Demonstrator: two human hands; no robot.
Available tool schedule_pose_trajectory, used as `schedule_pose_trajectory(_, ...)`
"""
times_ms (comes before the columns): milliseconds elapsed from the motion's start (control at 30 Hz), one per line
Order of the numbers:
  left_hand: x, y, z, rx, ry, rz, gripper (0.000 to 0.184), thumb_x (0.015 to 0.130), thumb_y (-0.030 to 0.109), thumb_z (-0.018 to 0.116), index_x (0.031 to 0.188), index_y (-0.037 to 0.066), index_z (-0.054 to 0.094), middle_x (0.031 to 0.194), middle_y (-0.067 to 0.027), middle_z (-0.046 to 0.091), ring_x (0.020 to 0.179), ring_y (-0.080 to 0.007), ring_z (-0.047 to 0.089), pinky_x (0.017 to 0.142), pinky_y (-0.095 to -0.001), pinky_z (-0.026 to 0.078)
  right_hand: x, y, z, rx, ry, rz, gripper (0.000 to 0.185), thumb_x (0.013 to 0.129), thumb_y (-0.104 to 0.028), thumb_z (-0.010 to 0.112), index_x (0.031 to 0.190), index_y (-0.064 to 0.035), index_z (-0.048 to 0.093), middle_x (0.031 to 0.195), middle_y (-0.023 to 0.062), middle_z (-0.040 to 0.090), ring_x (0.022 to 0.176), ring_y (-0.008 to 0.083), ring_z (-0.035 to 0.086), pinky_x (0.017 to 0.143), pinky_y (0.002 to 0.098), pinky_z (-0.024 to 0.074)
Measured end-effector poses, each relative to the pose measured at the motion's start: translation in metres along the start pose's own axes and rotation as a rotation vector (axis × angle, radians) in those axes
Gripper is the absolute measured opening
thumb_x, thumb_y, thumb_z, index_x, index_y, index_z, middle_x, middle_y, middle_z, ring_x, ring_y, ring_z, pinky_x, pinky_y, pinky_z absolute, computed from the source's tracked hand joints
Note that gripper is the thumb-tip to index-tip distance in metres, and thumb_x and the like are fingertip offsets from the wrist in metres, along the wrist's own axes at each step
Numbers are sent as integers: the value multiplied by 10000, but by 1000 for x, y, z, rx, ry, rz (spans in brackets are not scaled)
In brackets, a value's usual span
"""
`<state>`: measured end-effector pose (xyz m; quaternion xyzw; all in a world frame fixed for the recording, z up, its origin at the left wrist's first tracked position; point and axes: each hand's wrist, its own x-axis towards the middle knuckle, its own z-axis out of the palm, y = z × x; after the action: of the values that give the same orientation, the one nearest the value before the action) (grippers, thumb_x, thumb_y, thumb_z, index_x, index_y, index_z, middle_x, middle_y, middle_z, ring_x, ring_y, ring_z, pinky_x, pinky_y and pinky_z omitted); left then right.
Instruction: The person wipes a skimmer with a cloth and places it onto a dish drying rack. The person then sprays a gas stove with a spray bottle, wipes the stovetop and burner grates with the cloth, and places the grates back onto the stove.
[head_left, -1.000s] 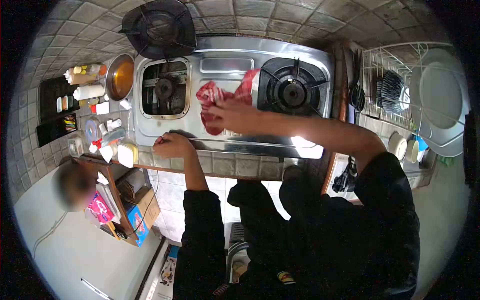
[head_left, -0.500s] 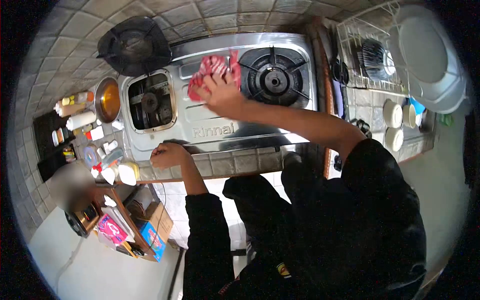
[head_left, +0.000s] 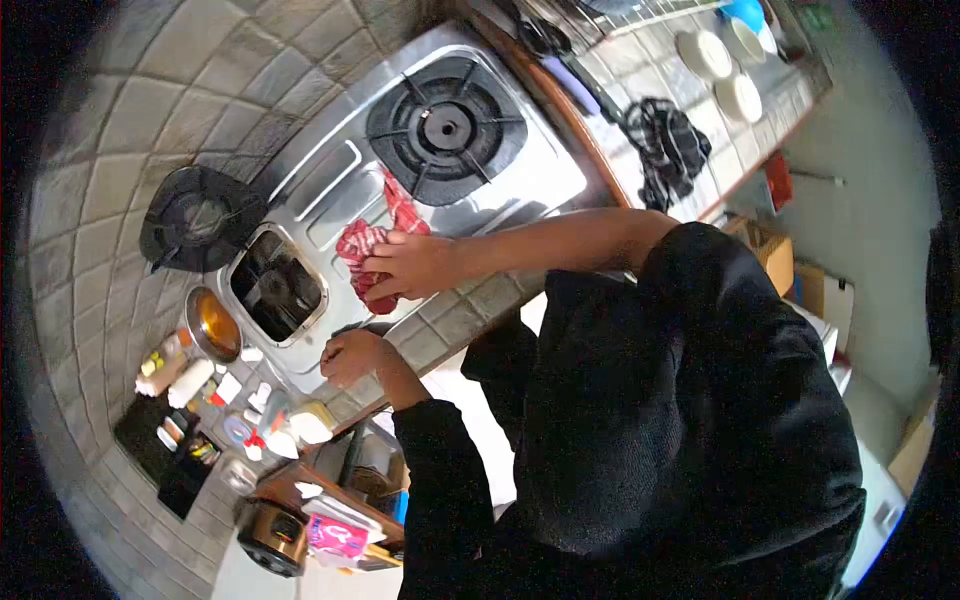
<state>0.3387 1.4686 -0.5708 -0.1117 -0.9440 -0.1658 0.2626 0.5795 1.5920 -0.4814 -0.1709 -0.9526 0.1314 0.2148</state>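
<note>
A red and white cloth lies bunched on the steel stove top, between its two burners. My right hand presses on the cloth with its fingers curled over it. My left hand is at the stove's front edge, its fingers curled in; whether it holds anything is hidden. Close to it is the uncovered burner well, with no grate on it. The other burner carries its black grate.
A removed black grate leans by the tiled wall. Beside it stand a metal bowl of orange liquid and several bottles. White bowls and a black bag are on the right counter. A rice cooker is below.
The view has rotated and shifted. My right hand has moved the cloth from near the back of the stove top toward its front edge. My left hand has stayed at the front edge.
</note>
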Motion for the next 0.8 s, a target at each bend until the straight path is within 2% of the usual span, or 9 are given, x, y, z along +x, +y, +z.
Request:
schedule_pose_trajectory(67,5,-11,-1,-24,-36,37,186,941,205,590,986,24,590,931,-199,566,869,-420,562,759,-567,433,-3,0,4,-6,69,-33,578,797,-428,786,1355,-331,673,1203,15,540,1127,203,520,862,394,398)
schedule_pose_trajectory(167,16,-26,-9,-100,-112,55,213,956,207,592,1005,0,607,935,-197,602,870,-399,596,762,-536,475,-1,-2,-3,16,-16,-24,569,802,-415,785,1354,-326,674,1186,15,542,1108,200,532,851,393,399)
schedule_pose_trajectory(300,12,-18,-13,-227,-202,17,250,976,210,595,1032,-31,630,939,-195,650,872,-370,642,767,-495,531,-2,-2,5,31,18,-3,532,813,-381,773,1330,-295,681,1160,42,560,1061,216,560,848,398,410)
schedule_pose_trajectory(367,2,-18,-9,-240,-189,-44,259,981,211,596,1038,-39,635,940,-194,661,872,-363,654,769,-484,545,-4,0,11,26,32,-29,537,811,-367,770,1332,-275,675,1152,70,566,1062,235,565,859,437,414)
schedule_pose_trajectory(433,4,-27,-17,-606,-139,69,242,977,138,643,1070,-84,632,878,-190,676,795,-314,652,761,-442,557,-2,1,19,-27,82,92,568,807,-345,769,1359,-263,663,1146,91,570,1055,258,568,863,495,411)
schedule_pose_trajectory(467,6,-31,-23,-538,-187,144,220,979,90,667,1061,-107,616,907,-181,661,803,-277,619,751,-422,543,-2,2,26,22,89,128,584,821,-344,769,1386,-255,653,1165,100,567,1052,275,559,842,518,393)
schedule_pose_trajectory(567,11,-33,-42,-630,-453,-1,211,1001,62,631,1155,-57,550,1054,-153,550,923,-249,540,840,-387,484,1,7,14,119,79,86,587,857,-376,762,1417,-248,640,1189,81,563,1033,250,535,841,452,349)
schedule_pose_trajectory(700,16,-26,-66,-670,-554,31,252,1006,50,616,1222,-34,517,1082,-129,508,964,-235,510,884,-379,456,6,13,2,228,-18,4,573,862,-368,763,1412,-251,652,1202,78,569,1033,241,527,851,424,345)
schedule_pose_trajectory(800,12,-24,-67,-656,-563,-28,203,1021,50,587,1196,-20,510,1079,-111,499,897,-208,519,821,-348,465,8,13,8,232,-71,34,533,873,-291,763,1399,-268,676,1288,97,584,1089,259,526,869,418,367)
